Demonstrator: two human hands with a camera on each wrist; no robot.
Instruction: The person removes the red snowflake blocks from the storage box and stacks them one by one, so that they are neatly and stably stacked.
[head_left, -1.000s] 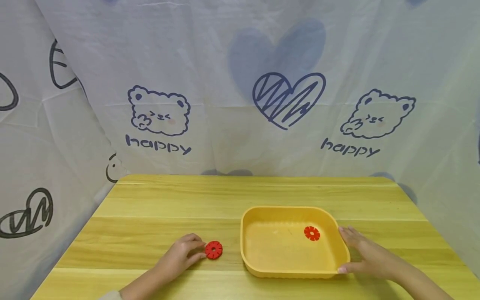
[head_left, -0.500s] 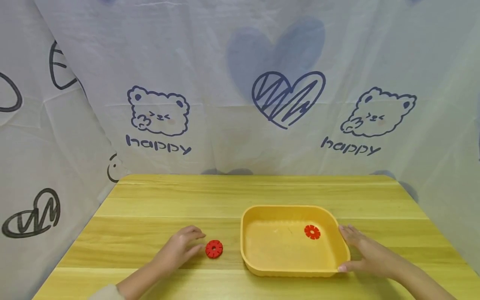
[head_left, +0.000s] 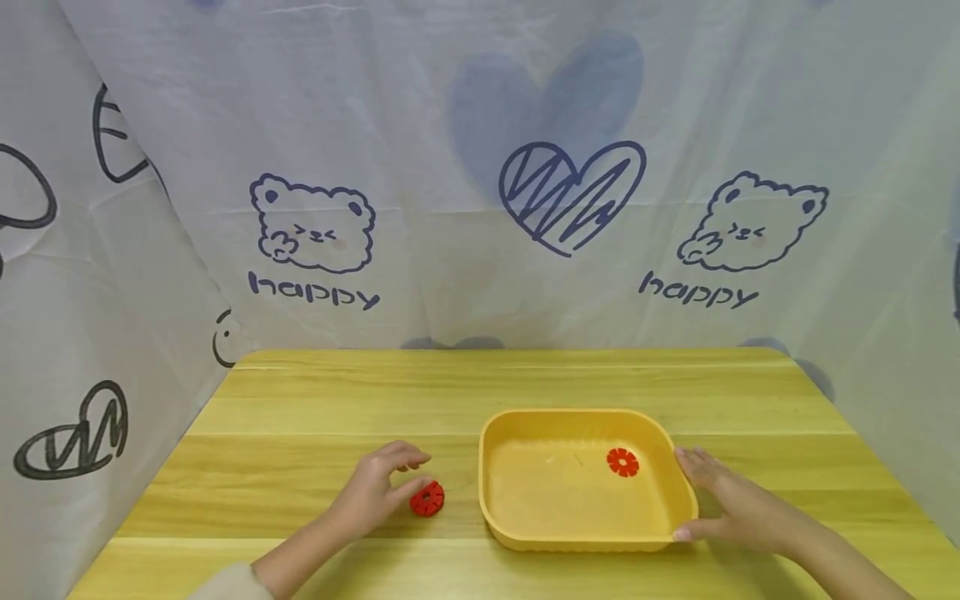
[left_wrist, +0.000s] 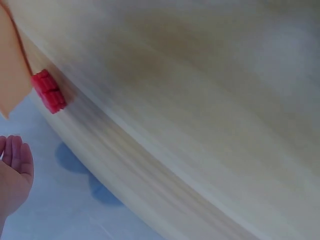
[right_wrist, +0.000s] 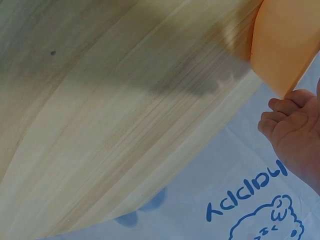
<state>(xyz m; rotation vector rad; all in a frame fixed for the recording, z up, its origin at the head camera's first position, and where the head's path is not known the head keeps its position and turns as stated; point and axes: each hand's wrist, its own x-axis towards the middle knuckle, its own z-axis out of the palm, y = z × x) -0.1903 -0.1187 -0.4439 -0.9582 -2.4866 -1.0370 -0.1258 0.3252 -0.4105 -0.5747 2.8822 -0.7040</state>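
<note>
Red snowflake building discs [head_left: 427, 498] lie stacked on the table; the left wrist view shows the layered edge of the stack [left_wrist: 48, 91]. Above and just left of them is my left hand [head_left: 372, 492], its fingers loosely bent and apart from the thumb. The thumb tip overlaps the stack in the head view, holding nothing. My right hand [head_left: 738, 504] holds the right end of a yellow plastic basket [head_left: 581, 546], fingers along the outer wall and thumb at the near corner. Inside the basket one red snowflake disc [head_left: 622, 462] lies flat, towards the right.
The wood-grain table [head_left: 300, 400] stretches beyond and to both sides of the basket. A pale cloth [head_left: 420, 275] with bear and heart drawings hangs behind it. Another cloth side [head_left: 112, 317] hangs at the left.
My left hand has drawn its fingers off the red discs, lifted, then moved right and over them. My right hand and the basket stay put.
</note>
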